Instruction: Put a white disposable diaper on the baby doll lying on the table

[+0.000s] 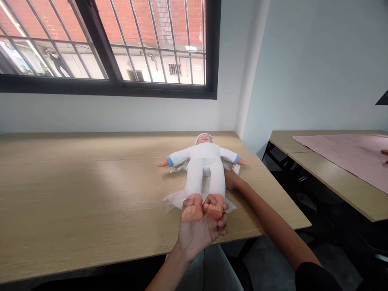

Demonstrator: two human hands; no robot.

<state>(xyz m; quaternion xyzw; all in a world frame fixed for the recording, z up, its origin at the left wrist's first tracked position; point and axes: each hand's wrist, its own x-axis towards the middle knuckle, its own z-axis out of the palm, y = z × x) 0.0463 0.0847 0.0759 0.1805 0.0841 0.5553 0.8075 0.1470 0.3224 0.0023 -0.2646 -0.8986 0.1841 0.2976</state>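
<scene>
A baby doll (pixel 206 151) in a white suit with blue cuffs and a white cap lies on its back on the table, arms spread wide and feet toward me. My left hand (pixel 201 234), palm up, is closed around both of its ankles and feet. Beside the doll's hip on the right is my right hand (pixel 230 179), its fingers hidden behind and under the doll. Beneath the doll's bottom and legs lies a thin white diaper (pixel 176 198), spread out, with ruffled edges and tabs showing on both sides.
The wooden table (pixel 75 202) reaches far to the left, its right edge close to my right forearm. A second table (pixel 327 161) with a pink cloth (pixel 354 153) stands to the right, across a gap. Behind are a wall and a barred window (pixel 160 44).
</scene>
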